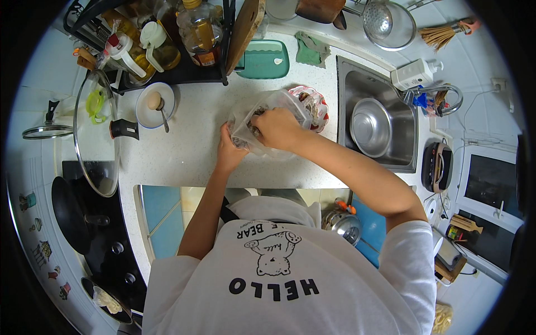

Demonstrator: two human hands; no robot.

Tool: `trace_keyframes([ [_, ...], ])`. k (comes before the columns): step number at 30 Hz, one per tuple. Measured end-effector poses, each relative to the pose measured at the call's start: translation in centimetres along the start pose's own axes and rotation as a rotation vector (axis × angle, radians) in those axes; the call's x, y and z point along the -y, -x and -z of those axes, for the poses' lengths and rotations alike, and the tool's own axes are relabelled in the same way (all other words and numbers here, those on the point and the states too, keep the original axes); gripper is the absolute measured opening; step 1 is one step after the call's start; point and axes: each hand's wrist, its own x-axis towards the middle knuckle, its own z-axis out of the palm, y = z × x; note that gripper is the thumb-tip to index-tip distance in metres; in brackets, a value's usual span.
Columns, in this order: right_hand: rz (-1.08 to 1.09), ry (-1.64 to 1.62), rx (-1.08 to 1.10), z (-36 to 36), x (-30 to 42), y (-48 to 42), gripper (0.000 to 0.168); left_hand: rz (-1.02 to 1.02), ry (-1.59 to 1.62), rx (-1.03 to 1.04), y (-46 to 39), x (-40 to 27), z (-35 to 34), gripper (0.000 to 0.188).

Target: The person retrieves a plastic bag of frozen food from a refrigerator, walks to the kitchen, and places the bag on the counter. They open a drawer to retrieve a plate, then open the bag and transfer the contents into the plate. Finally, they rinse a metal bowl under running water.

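My left hand [231,146] grips the lower left side of a clear plastic bag [268,100] over the white counter. Dark, greyish pieces of something show through the film; what they are I cannot tell. Into the bag's opening reaches my right hand [276,127], its fingers bent around some of the dark pieces and partly hidden. Just behind the bag, to its right, stands a red-and-white patterned bowl [322,111] with similar dark pieces in it. The bag covers part of this bowl.
To the left, a white bowl [144,112] holds an egg and a spoon. A metal basin [370,125] sits in the sink [345,83] at the right. A green tray [268,71] and a green cloth [309,50] lie at the back. Oil bottles crowd a black rack [201,76].
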Motion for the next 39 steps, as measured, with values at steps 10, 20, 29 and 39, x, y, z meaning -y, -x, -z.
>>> trace_keyframes([
  [10, -0.073, 0.093, -0.038, 0.6, -0.7, 1.4, 0.020, 0.074, 0.152, -0.023, 0.2, -0.1, 0.1, 0.068],
  [20, 0.112, -0.043, 0.021, 1.6, -0.4, 1.0, 0.016, -0.051, 0.113, -0.112, 0.6, 0.2, -0.7, 0.086],
  [29, -0.002, -0.079, 0.018, 2.5, -0.8, 2.0, 0.014, 0.003, 0.051, -0.100, 0.7, 0.3, -0.6, 0.087],
  [39, 0.010, 0.162, -0.024, 0.6, -1.3, 1.3, 0.012, -0.027, 0.087, -0.065, 0.5, -0.5, -0.5, 0.095],
])
